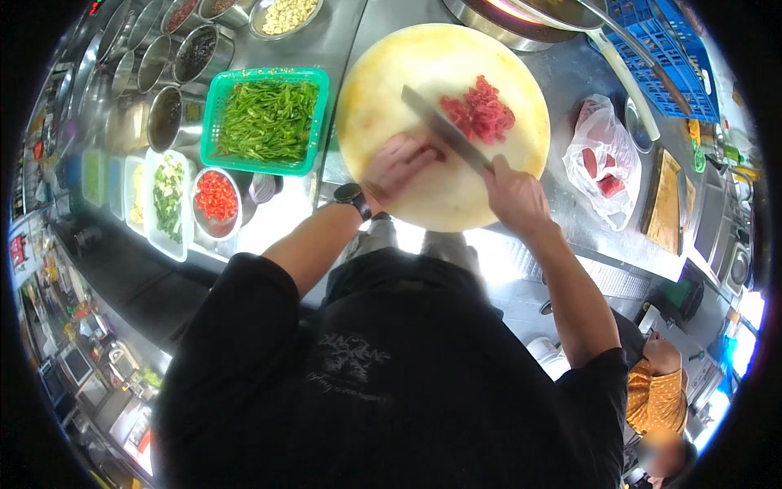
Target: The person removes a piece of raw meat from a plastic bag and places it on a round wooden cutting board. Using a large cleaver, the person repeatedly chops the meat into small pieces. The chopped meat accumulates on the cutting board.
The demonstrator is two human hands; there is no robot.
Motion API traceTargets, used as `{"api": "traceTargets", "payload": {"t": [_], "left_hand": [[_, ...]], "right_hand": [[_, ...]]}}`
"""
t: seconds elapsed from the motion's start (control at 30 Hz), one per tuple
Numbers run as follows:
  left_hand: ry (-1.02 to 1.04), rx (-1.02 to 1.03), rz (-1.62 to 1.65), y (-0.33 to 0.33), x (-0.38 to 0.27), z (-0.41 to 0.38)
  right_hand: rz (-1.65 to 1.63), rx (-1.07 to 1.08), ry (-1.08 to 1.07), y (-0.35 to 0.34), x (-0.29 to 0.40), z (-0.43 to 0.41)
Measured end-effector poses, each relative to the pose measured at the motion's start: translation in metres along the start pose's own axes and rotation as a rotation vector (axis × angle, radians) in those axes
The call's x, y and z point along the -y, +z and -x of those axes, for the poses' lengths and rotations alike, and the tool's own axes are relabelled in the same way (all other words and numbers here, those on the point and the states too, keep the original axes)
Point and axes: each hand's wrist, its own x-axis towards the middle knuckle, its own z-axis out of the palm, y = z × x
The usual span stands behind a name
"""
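Note:
My right hand (519, 197) grips the handle of a kitchen cleaver (446, 129), its blade slanting up and left over the round cutting board (379, 79). Under the fingertips of my left hand (400, 168), a small piece of red meat (439, 154) is pinned to the board; most of it is hidden and the fingers are blurred. Just beyond the blade lies a heap of sliced red meat (479, 113). More meat sits in a clear plastic bag (602, 162) on the steel counter to the right of the board.
Left of the board stand a green basket (327, 116) of sliced green peppers, a bowl (237, 211) of chopped red peppers and a tub (183, 241) of cut scallions. A pan handle (629, 88) juts out at upper right. Behind me at lower right is another person (657, 391).

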Motion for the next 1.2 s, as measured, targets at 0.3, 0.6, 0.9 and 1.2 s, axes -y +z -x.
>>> {"api": "traceTargets", "payload": {"t": [0.3,0.6,0.9,1.2], "left_hand": [[0.014,-0.042,-0.005,0.006,0.004,0.001],[0.003,-0.039,0.026,0.005,0.001,0.000],[-0.010,-0.068,-0.027,0.003,0.000,-0.001],[-0.014,-0.079,-0.040,0.004,0.000,0.000]], "right_hand": [[0.008,0.017,-0.130,0.009,0.013,0.000],[0.011,0.050,-0.145,0.006,0.022,-0.005],[0.084,0.128,-0.130,-0.007,0.002,-0.001],[-0.002,0.016,-0.206,0.026,0.014,-0.026]]}}
